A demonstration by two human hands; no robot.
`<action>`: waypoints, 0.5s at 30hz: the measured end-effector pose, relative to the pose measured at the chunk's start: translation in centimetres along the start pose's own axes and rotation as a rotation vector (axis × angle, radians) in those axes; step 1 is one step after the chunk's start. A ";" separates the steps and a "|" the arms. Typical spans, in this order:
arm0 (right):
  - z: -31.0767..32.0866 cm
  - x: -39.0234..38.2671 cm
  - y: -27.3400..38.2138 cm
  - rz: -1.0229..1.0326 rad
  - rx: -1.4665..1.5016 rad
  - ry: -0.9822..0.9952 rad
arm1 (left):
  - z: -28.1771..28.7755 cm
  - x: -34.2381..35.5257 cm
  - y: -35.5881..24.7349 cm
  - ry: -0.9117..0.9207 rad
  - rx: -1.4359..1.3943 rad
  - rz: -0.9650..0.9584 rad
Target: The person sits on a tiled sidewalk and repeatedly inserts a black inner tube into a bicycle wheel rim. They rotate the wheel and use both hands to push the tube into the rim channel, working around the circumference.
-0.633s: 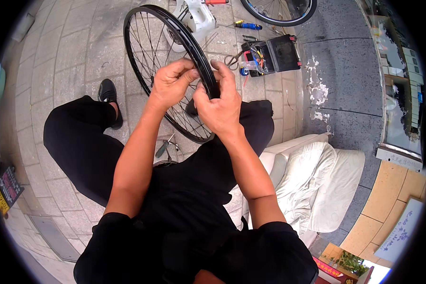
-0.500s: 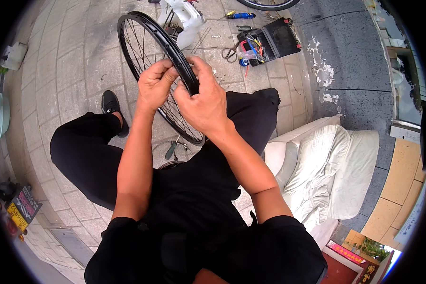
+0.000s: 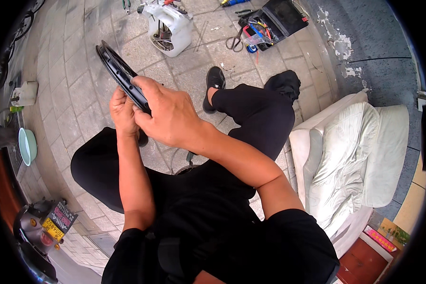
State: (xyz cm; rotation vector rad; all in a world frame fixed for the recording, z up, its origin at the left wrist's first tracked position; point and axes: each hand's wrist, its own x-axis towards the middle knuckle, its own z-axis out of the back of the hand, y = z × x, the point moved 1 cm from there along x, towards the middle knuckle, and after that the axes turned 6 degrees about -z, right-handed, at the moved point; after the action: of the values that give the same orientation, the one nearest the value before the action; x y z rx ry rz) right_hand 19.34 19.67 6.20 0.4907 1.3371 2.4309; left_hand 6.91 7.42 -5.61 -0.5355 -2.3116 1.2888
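A black bicycle wheel rim is tilted almost edge-on, left of the picture's middle, between my two hands. My left hand grips it from the left side, with some fingertips hidden. My right hand is wrapped over its near end, thumb and fingers pressed to the rim, and covers part of it. The wheel's far side and spokes are mostly hidden behind the rim and hands. My black-trousered legs are bent below and to the right of the wheel.
Ahead on the paving are a cut white jug, scissors and an open toolbox. At left stand a green basin and a scooter. A pale cushioned sofa is at right, beside a grey wall.
Both hands have carried the wheel leftward and turned it more edge-on. My view has swung, so the sofa and toolbox appear further right and more of the left side shows.
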 end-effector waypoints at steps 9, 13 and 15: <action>2.7 10.4 -21.6 -0.516 -0.092 0.023 | 2.2 4.1 -3.2 0.046 -0.220 -0.077; 1.1 14.0 -34.6 -0.659 -0.498 0.166 | 5.1 4.5 -3.5 0.005 -0.079 -0.114; 0.0 16.1 -39.9 -0.590 -0.617 0.146 | 5.1 5.3 -3.8 -0.003 -0.128 -0.112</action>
State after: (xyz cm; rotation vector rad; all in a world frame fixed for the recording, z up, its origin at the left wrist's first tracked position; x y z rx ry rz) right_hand 9.55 46.99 -25.57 -0.2170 0.5830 2.2154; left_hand -0.66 4.81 -3.72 -0.4385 -2.4022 1.0962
